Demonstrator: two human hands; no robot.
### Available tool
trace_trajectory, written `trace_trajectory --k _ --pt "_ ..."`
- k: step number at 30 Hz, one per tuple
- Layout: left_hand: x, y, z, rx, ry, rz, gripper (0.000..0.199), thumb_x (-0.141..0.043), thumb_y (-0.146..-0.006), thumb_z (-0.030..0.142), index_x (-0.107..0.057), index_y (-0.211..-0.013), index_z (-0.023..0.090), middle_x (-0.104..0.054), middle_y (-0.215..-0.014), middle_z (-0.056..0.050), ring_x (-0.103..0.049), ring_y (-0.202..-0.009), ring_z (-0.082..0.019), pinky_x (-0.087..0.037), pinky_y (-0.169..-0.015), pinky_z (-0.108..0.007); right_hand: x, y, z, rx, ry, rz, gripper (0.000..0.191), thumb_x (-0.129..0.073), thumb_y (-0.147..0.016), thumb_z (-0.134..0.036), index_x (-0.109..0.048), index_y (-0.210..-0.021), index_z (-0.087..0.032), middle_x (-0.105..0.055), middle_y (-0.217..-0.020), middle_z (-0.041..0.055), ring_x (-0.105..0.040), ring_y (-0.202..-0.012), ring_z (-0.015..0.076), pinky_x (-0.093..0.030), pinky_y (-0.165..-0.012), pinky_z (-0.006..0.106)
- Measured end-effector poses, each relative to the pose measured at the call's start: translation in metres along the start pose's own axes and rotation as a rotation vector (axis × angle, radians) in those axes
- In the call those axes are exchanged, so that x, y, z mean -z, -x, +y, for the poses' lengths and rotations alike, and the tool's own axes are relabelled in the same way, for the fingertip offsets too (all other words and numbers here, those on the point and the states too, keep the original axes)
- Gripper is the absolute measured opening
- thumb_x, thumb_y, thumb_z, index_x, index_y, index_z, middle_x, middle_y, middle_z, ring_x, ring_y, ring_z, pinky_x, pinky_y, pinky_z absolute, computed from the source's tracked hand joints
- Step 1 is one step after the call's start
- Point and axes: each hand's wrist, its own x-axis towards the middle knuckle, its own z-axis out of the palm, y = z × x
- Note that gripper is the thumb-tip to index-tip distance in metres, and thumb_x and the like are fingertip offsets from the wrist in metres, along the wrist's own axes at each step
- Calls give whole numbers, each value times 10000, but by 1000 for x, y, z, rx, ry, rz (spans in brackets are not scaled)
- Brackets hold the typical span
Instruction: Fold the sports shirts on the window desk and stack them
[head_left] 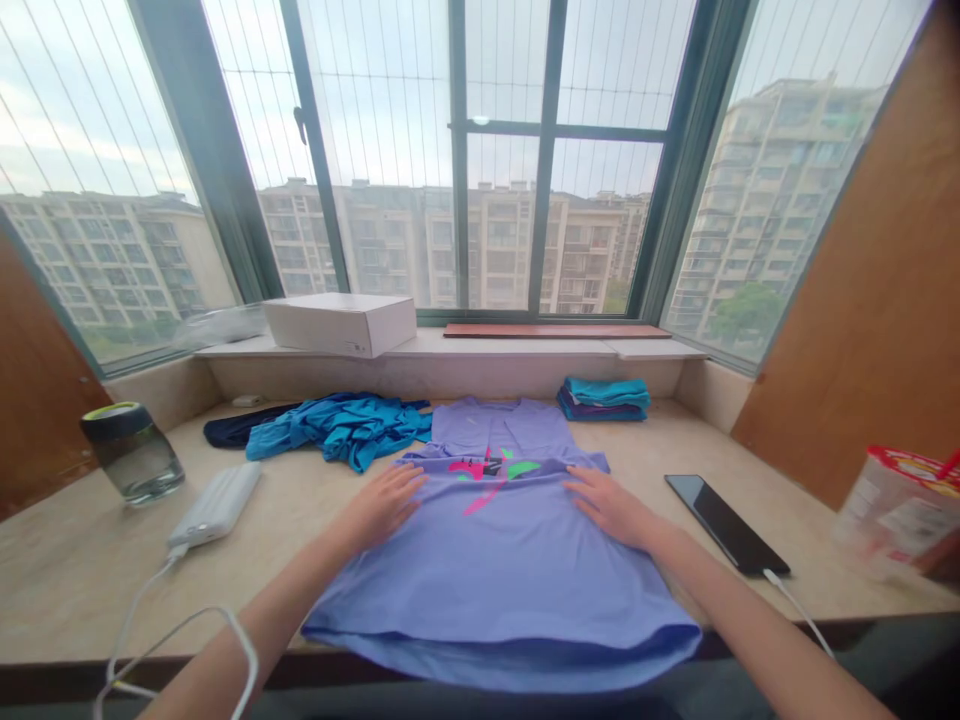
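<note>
A lavender T-shirt [495, 580] lies spread on the counter, its neck toward the window and its hem hanging over the front edge. A pink, green and black print shows on the chest, partly hidden by a crosswise ridge in the cloth. On the shirt's left side rests my left hand [391, 502], fingers stretched out on the fabric. Opposite it, my right hand [606, 503] lies on the right side with its fingers spread. Both hands touch the cloth just below the sleeves.
Crumpled blue clothes [349, 425] lie back left, folded clothes [604, 398] back right. A bottle [135, 455] and a power bank [216, 505] with a white cable stand left. A phone [724, 522] and a plastic cup [896, 510] are right. A white box [341, 322] sits on the sill.
</note>
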Motion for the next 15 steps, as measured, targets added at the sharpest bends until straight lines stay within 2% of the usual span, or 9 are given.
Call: trace_trajectory --k 2,3,5,6,8,11,15 --pt "5 31 5 -18 13 -2 402 -453 -1004 351 -654 -1338 254 -676 -1339 -82 -633 -1230 -258 -494 -1084 -400 6 28 -1 32 -45 76 393 -474 -1018 -351 -659 -1340 -221 -589 -1447 128 -540 -1349 295 -395 -1163 530" --pt "5 51 7 -18 28 -9 382 -471 -1003 350 -662 -1327 284 -695 -1309 -65 -666 -1182 -251 -528 -1051 -380 8 48 -1 28 -88 50 399 -501 -1011 -379 -645 -1359 -248 -614 -1422 113 -565 -1325 286 -422 -1150 508" --pt "3 91 7 -36 44 -76 417 -536 -982 357 -594 -1394 386 -633 -1406 -10 -656 -1212 -250 -550 -1033 -350 9 90 -2 9 -159 -71 421 -595 -965 -417 -638 -1369 -307 -601 -1439 89 -562 -1330 300 -447 -1136 490" --pt "1 109 7 -52 40 -94 474 -569 -965 363 -541 -1434 428 -596 -1447 13 -644 -1234 -255 -556 -1027 -341 8 109 -2 -1 -172 -119 472 -658 -923 -421 -622 -1385 -331 -557 -1482 83 -530 -1359 324 -439 -1141 504" --pt "-2 134 5 -65 39 -110 631 -619 -928 387 -410 -1521 436 -509 -1520 12 -582 -1311 -278 -536 -1053 -357 5 137 -3 -2 -147 -179 678 -790 -803 -378 -557 -1440 -354 -459 -1551 85 -432 -1420 378 -377 -1174 551" --pt "-4 148 8 -62 57 -118 812 -676 -862 327 -295 -1574 414 -430 -1569 9 -516 -1372 -297 -486 -1099 -387 -4 153 -2 42 -43 -183 874 -803 -716 -203 -458 -1502 -369 -363 -1595 76 -345 -1457 392 -310 -1200 578" --pt "0 144 13 -75 58 -74 861 -569 -820 110 -295 -1558 460 -460 -1545 53 -551 -1341 -272 -460 -1117 -401 -16 152 11 230 87 -54 853 -573 -748 -22 -432 -1515 -366 -406 -1574 47 -399 -1443 300 -305 -1220 493"
